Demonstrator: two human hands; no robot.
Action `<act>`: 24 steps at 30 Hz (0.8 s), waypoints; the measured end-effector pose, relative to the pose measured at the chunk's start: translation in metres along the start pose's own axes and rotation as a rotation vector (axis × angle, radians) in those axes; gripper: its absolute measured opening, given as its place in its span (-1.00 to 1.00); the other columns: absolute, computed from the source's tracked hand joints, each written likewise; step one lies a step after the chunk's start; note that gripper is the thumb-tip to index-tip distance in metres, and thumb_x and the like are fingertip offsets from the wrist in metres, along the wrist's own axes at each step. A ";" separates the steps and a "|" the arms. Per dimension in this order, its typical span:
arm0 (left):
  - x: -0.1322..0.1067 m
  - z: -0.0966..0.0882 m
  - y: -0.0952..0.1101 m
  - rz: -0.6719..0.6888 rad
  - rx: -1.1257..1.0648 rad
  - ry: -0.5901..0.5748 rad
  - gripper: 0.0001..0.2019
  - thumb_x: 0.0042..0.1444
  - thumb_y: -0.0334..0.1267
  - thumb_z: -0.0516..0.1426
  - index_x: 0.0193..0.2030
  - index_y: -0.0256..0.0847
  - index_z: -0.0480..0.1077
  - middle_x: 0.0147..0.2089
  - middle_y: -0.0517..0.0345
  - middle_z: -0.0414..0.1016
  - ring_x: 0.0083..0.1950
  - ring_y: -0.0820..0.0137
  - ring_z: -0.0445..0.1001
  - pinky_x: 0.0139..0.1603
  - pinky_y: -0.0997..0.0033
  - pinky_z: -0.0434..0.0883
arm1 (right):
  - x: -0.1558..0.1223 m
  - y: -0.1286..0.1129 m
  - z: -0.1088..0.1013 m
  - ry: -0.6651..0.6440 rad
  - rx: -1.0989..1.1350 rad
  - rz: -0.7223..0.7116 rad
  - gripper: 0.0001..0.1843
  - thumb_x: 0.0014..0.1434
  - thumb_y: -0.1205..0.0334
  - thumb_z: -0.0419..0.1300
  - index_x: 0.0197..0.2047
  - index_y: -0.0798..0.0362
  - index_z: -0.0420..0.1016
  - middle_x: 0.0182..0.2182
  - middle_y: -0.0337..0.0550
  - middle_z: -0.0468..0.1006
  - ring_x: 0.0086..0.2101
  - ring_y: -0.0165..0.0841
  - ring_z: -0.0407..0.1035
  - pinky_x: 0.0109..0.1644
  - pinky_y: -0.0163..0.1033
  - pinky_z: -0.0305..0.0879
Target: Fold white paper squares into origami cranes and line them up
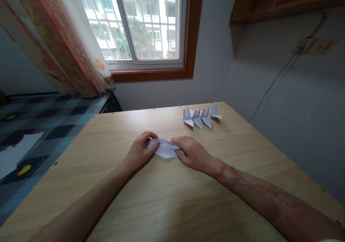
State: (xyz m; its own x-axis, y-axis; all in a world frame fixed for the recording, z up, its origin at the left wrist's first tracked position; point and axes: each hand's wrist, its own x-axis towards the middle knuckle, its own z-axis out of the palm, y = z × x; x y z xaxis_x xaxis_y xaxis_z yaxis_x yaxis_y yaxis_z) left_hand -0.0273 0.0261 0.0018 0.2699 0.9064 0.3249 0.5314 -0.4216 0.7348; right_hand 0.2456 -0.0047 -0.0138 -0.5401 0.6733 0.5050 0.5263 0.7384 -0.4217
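Note:
A folded sheet of white paper (165,150) lies low over the middle of the wooden table, its lower edge coming to a blunt point. My left hand (143,146) pinches its left end between thumb and fingers. At the other end, my right hand (191,152) grips the paper with the thumb below and the fingers on top. A dark slit between paper layers shows beside the right thumb. Behind the right hand stand several white paper cranes (201,118) in a row, apart from both hands.
The wooden table (129,202) has its far edge near the wall below a barred window (151,26). To the left is a checked cloth surface (67,114) with white paper sheets (18,152) on it. A cable (275,80) runs down the right wall from a socket.

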 end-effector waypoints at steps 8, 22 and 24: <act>0.000 0.000 0.002 0.100 0.087 0.001 -0.81 0.26 -0.11 0.34 -0.26 -0.15 0.52 -0.21 0.14 0.54 -0.19 0.29 0.50 -0.19 0.33 0.40 | 0.000 0.003 0.003 -0.014 -0.031 -0.014 -0.55 0.48 0.42 0.19 0.37 0.04 0.53 0.30 0.05 0.63 0.25 -0.09 0.52 0.41 0.09 0.43; -0.004 0.000 0.006 0.320 0.396 -0.020 -0.83 0.41 -0.28 0.18 -0.10 -0.10 0.64 -0.06 0.09 0.72 -0.03 0.19 0.65 0.13 0.12 0.46 | 0.000 0.003 0.002 -0.016 -0.087 -0.024 -0.64 0.51 0.39 0.19 0.28 0.03 0.63 0.17 0.01 0.71 0.16 -0.11 0.53 0.33 0.05 0.46; -0.003 0.001 0.005 0.343 0.364 -0.051 -0.77 0.39 -0.32 0.15 -0.05 -0.09 0.68 0.01 0.08 0.75 0.02 0.18 0.67 0.17 0.10 0.48 | 0.000 0.004 0.002 -0.014 -0.114 -0.026 -0.63 0.47 0.42 0.22 0.26 0.03 0.64 0.16 0.01 0.71 0.14 -0.10 0.53 0.31 0.06 0.46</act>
State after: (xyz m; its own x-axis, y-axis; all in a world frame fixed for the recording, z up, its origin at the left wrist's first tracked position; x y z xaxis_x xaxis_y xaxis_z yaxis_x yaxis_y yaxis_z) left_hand -0.0248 0.0209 0.0041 0.5125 0.7154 0.4749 0.6480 -0.6851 0.3328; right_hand 0.2463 -0.0023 -0.0170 -0.5630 0.6551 0.5039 0.5826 0.7470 -0.3201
